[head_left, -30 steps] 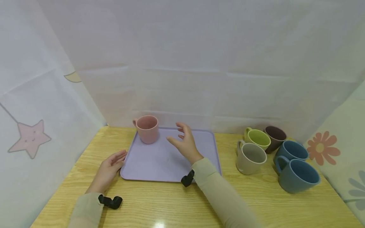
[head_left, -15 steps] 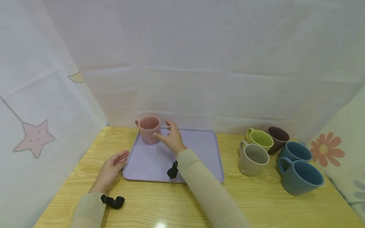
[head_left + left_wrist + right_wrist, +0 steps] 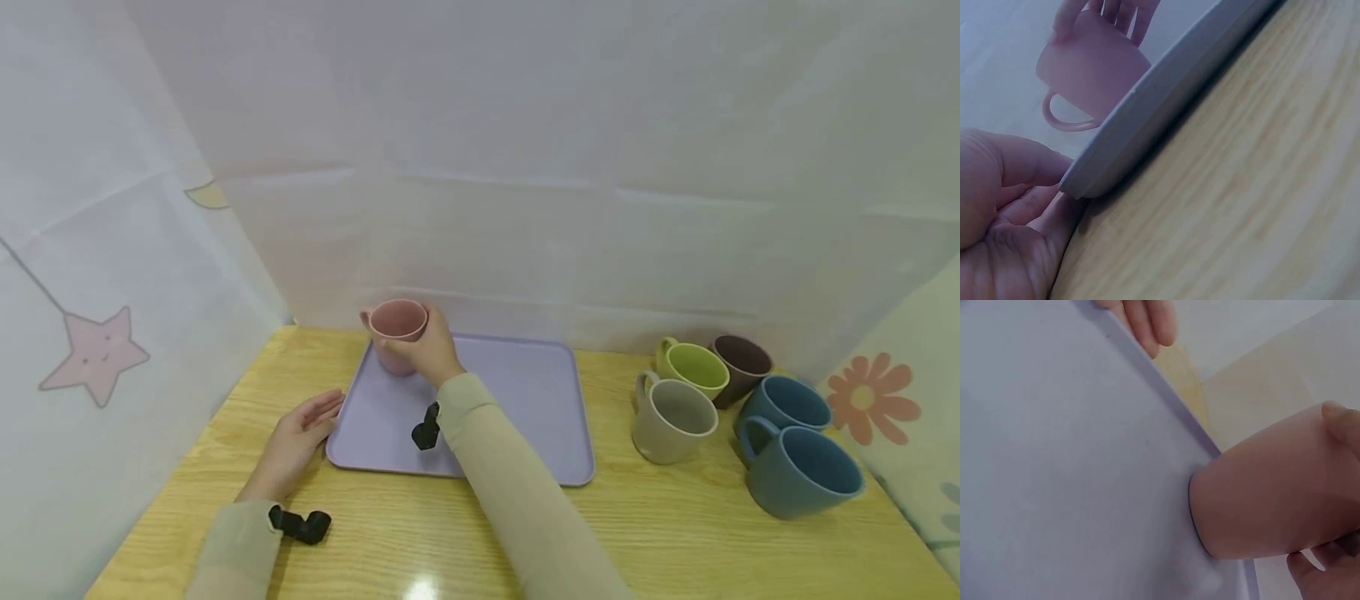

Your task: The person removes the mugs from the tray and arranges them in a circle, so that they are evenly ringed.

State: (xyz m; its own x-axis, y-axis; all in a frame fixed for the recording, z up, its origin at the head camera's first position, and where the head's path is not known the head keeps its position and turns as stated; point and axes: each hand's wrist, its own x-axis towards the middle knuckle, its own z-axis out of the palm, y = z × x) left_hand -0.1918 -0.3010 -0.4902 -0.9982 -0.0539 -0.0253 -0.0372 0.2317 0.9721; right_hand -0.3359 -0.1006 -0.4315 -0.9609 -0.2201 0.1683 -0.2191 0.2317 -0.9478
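Observation:
A pink mug [image 3: 397,323] stands upright at the back left corner of the lilac tray [image 3: 487,408], its handle turned to the left. My right hand [image 3: 433,346] grips it around the rim, thumb on the near side and fingers on the far side. From the right wrist view, the mug's [image 3: 1272,487] base is at the tray surface; whether it is slightly raised I cannot tell. Beside the tray's left edge rests my left hand [image 3: 296,437], fingers extended. Its thumb touches the tray's rim [image 3: 1141,112] in the left wrist view.
To the right of the tray stand a beige mug [image 3: 667,437], a green mug [image 3: 693,367], a dark brown mug [image 3: 738,387] and two blue mugs, one in front [image 3: 795,483], the other behind [image 3: 791,400]. White sheets hang behind the wooden table [image 3: 390,533].
My right hand has moved left across the tray to the pink mug and closed around it. The left hand stays at the tray's edge. The head view has shifted slightly.

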